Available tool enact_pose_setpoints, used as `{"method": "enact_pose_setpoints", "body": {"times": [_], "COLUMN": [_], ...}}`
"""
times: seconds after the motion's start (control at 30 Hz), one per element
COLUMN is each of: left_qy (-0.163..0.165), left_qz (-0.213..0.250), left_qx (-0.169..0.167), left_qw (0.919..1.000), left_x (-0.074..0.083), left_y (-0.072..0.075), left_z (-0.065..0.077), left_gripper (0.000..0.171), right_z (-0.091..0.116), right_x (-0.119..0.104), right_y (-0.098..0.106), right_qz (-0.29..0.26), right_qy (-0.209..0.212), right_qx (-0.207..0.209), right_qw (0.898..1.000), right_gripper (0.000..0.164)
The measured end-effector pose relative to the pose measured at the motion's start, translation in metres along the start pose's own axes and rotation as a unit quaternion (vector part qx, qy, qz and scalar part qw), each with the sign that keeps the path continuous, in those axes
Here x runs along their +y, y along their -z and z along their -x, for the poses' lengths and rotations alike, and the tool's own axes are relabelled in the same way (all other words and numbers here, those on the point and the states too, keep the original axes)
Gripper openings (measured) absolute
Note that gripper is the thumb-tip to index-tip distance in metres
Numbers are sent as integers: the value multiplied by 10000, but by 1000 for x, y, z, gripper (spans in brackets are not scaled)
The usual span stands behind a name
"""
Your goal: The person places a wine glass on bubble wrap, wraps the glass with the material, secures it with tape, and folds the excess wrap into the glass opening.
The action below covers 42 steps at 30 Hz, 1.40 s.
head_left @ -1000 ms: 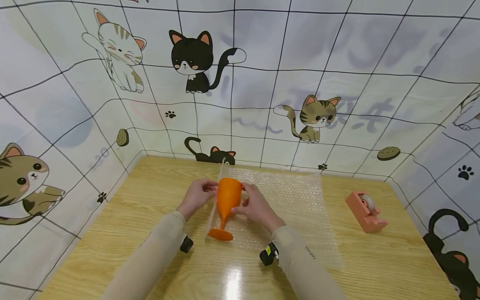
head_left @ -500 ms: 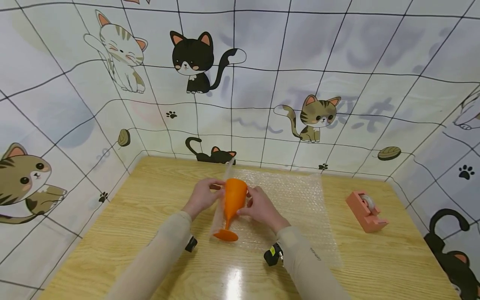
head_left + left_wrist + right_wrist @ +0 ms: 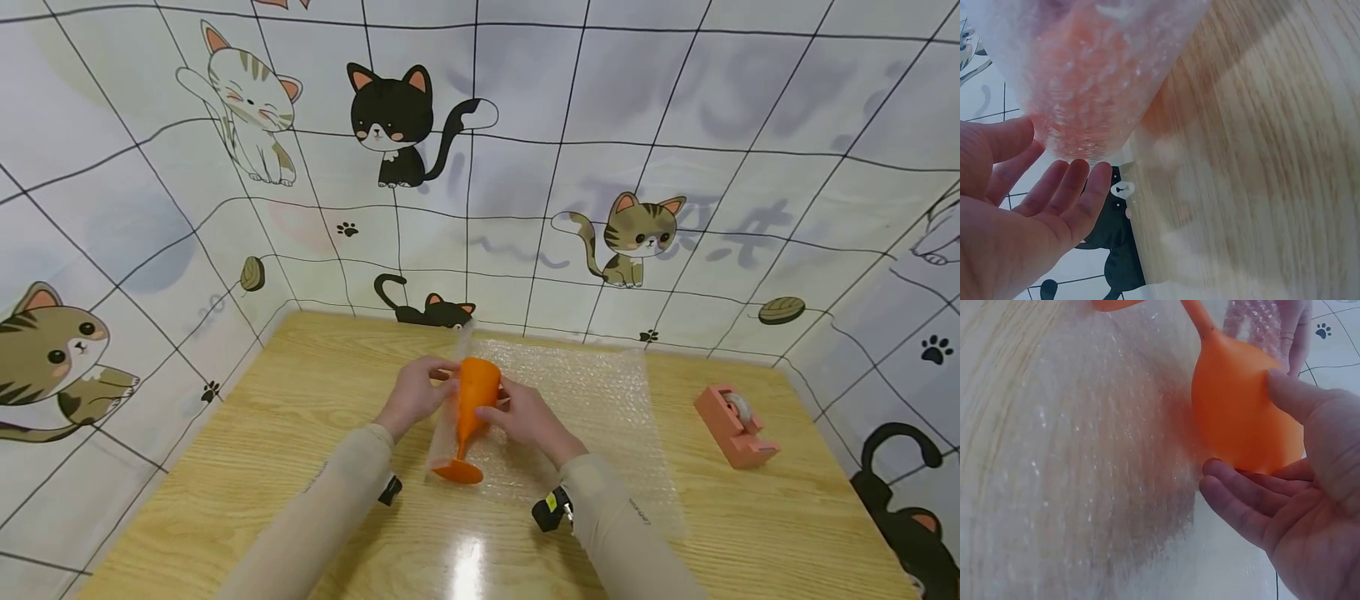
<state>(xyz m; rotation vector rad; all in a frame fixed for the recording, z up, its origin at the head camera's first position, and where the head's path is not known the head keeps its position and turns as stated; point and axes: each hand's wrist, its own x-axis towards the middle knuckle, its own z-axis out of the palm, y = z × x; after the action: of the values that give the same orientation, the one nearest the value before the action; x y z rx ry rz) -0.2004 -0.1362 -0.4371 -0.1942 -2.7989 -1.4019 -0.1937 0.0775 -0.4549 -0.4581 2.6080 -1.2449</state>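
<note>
An orange plastic goblet (image 3: 477,392) lies tilted over a sheet of bubble wrap (image 3: 585,408) on the table, its foot toward the person. My right hand (image 3: 528,417) grips the bowl, thumb on top and fingers under the rim side, as the right wrist view shows on the goblet (image 3: 1235,400). On the other side, my left hand (image 3: 415,393) pinches the wrap's raised left edge against the bowl. Through that raised bubble wrap (image 3: 1104,69) the orange shows blurred in the left wrist view, with the fingers at its far end.
A pink tape dispenser (image 3: 735,427) with a roll of clear tape stands at the right of the wooden table (image 3: 315,358). Behind and on both sides hangs a cat-printed cloth (image 3: 517,183) that borders the table. Small black cameras (image 3: 551,510) sit under the wrists.
Both hands have shifted slightly to the right with the goblet. The wrap's left edge has moved right along with them, leaning closer over the goblet.
</note>
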Motion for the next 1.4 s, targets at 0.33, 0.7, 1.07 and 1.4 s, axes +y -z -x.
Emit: {"method": "enact_pose_setpoints", "body": {"times": [0.33,0.7,1.07,1.4], "left_qy": [-14,-100,-523,-597], "left_qz": [-19,5,-28,-135], "left_qx": [11,94,219,207], "left_qw": [10000,9999,9984,9979], "left_x": [3,9,15,20], "left_y": [-4,-6,-18,-26], "left_z": [1,5,4,5], "left_gripper": [28,30,29,30], "right_z": [3,2,3,9], "right_x": [2,5,18,17], "right_y": [3,6,7,12], "right_qz": [-19,116,-176,-528], "right_qy": [1,-73,-110,-354], "right_qx": [-41,-247,-68,343], "right_qw": [10000,9996,9998,9974], "right_gripper": [65,62,50,64]}}
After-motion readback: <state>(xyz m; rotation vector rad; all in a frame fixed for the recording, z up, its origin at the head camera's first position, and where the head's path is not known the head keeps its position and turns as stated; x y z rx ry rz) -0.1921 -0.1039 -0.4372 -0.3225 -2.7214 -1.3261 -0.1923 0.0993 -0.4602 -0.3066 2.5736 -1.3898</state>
